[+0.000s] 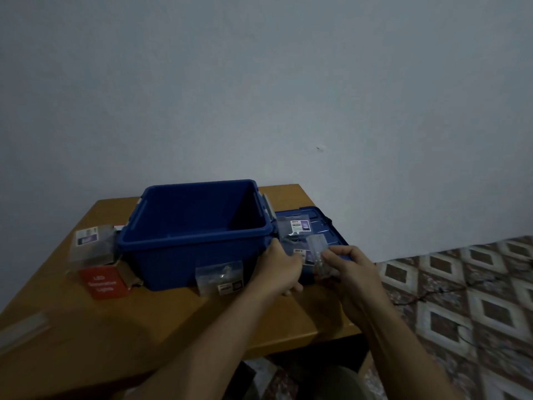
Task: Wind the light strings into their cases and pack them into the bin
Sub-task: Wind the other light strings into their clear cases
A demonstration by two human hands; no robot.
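Right hand (350,272) pinches a clear case (318,249), small and see-through plastic, upright just above the blue lid (331,223) lying right of the bin (196,243). Left hand (281,268) is curled beside it at the bin's right corner; can't tell what it grips. The open blue bin sits on the bench (173,327). A front case (219,277), labelled, stands against the bin's front; a lid case (294,226) lies on the lid.

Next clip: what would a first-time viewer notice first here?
The open blue bin stands in the middle of the wooden table. Both hands meet at its right front corner, the right hand holding a clear case beside the left hand. A red card lies left of the bin.
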